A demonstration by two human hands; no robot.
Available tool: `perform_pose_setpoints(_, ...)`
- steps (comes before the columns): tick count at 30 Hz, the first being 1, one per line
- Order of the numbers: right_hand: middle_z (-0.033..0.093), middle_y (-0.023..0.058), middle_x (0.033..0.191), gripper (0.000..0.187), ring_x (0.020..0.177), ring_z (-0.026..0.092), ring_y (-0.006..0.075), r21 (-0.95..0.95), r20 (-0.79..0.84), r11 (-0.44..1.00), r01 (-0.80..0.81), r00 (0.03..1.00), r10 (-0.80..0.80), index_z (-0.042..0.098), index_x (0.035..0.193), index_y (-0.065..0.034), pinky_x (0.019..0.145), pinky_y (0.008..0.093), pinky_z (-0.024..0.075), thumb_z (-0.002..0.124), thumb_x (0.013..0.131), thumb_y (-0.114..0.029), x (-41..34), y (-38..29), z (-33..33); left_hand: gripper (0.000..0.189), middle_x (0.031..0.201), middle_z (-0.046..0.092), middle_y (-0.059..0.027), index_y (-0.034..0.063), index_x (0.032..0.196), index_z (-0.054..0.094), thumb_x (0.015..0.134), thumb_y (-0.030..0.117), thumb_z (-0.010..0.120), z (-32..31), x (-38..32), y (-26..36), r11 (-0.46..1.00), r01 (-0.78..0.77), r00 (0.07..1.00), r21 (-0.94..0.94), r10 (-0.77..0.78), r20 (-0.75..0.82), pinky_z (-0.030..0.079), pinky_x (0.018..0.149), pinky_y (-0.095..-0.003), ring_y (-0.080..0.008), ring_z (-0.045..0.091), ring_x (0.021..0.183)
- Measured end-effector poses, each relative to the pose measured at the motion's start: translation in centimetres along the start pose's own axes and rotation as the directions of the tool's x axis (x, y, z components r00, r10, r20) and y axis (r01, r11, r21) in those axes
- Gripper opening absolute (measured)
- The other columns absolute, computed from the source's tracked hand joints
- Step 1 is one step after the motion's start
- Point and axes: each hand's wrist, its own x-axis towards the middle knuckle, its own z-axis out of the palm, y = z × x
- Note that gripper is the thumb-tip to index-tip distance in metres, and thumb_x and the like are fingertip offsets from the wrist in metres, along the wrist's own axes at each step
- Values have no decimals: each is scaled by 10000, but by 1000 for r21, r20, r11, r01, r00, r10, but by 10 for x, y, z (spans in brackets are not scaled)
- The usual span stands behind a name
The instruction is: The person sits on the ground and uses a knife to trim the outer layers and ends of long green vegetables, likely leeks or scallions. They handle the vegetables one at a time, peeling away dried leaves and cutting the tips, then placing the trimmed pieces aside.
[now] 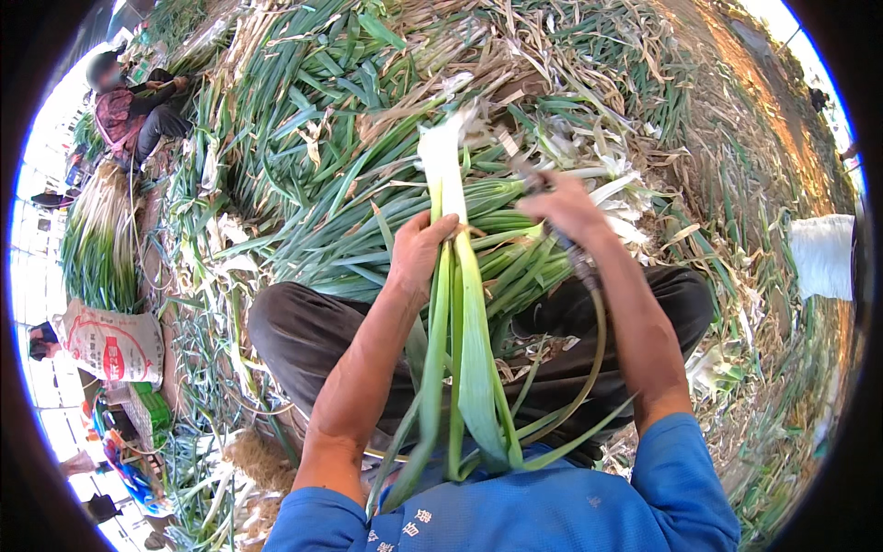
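My left hand (422,250) is closed around several scallions (452,176), large ones with white stalks pointing away from me. Their green leaves (476,372) hang down over my lap to my blue shirt. To the right, my right hand (567,205) grips a hose-fed nozzle tool (534,178), blurred at its tip, whose tip points up and left near the white stalks. From its handle a yellowish hose (599,345) curves down beside my right forearm. Between and beyond my hands, more green scallions (372,221) lie in a heap across my crossed legs.
Loose leaves and dry peelings (510,41) cover the ground around me. At the left stand a bundle of scallions (103,241), a printed sack (110,345) and a green crate (148,414). A seated person (131,114) is at the upper left. A white sack (821,255) lies at the far right.
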Motion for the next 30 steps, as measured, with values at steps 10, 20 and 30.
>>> perform_pose_setpoints(10, 647, 53, 781, 522, 614, 587, 85, 273, -527, 891, 363, 831, -177, 586, 1276, 41, 492, 206, 404, 742, 844, -206, -93, -62, -99, 382, 975, 745, -72, 9, 1195, 719, 973, 319, 711, 124, 71, 56, 875, -220, 813, 432, -80, 577, 558, 831, -356, -160, 678, 844)
perform_pose_setpoints(20, 628, -1, 882, 614, 772, 577, 69, 281, -509, 959, 30, 852, 122, 562, 1351, 66, 707, 221, 480, 727, 778, -82, -46, -6, -70, 261, 911, 732, -218, 11, 987, 739, 922, 203, 575, -50, 319, 10, 284, -310, 779, 908, 623, 71, 562, 813, -437, -372, 716, 849)
perform_pose_setpoints(30, 616, 43, 890, 904, 790, 583, 102, 278, -495, 945, -174, 817, 296, 419, 1477, 61, 728, 242, 486, 763, 645, -16, -27, -9, -43, 249, 1093, 705, -224, 36, 1090, 664, 872, 145, 609, -141, 465, -12, -17, 19, 910, 1000, 413, -10, 538, 935, -516, -436, 677, 1066)
